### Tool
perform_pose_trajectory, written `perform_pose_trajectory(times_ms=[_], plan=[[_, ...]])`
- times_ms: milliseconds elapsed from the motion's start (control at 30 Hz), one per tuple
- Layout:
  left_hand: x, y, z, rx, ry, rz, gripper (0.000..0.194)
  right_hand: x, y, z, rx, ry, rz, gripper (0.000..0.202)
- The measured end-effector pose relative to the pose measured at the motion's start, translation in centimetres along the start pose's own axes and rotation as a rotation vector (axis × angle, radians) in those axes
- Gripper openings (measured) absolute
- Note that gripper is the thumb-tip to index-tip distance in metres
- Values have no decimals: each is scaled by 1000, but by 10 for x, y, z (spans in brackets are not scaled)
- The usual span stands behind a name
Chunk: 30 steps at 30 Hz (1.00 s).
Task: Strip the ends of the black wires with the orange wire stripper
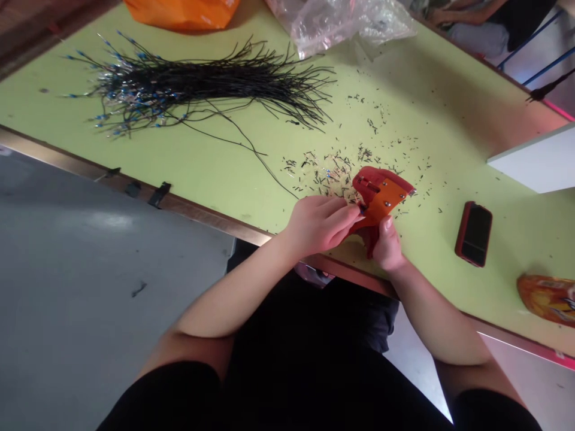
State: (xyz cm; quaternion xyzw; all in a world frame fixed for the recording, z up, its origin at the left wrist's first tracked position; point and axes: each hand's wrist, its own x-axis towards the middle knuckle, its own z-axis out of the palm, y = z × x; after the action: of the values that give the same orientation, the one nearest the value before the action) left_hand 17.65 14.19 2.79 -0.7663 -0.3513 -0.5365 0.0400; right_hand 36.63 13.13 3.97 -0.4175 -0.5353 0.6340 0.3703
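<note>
My right hand (389, 242) is wrapped around the handle of a red and orange wire stripper (389, 194), its thumb along the side. My left hand (321, 224) is closed in a pinch at the tool's side, with a dark bit of wire at the fingertips. A black wire (274, 175) runs along the table and disappears at my left hand; most of what the fingers hold is hidden. Short black cut-off pieces (323, 176) are scattered around the tool. Further left lies a thick bundle of black wires (215, 81), several with blue ends.
A phone (476, 233) and an orange packet (548, 296) lie to the right on the green table (449, 143). At the back are an orange bag (182, 13) and clear plastic (341, 27). A white panel (534, 158) stands at the right. Another person's arm (471, 15) shows beyond the table.
</note>
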Motion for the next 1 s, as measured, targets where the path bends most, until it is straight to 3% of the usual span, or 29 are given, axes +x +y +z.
perform_pose_trajectory(times_ms=[167, 333, 500, 700, 1000], plan=[[2, 1, 0, 34, 0, 26, 4, -2, -1, 1, -61, 80, -33, 70], [5, 2, -1, 58, 20, 45, 6, -3, -7, 5, -34, 83, -71, 66], [3, 2, 0, 51, -34, 10, 10, -4, -10, 9, -50, 116, -57, 69], [3, 2, 0, 65, -3, 30, 13, -5, -6, 5, -68, 134, -52, 65], [6, 3, -1, 61, 20, 53, 6, -4, 6, 7, -98, 147, -173, 54]])
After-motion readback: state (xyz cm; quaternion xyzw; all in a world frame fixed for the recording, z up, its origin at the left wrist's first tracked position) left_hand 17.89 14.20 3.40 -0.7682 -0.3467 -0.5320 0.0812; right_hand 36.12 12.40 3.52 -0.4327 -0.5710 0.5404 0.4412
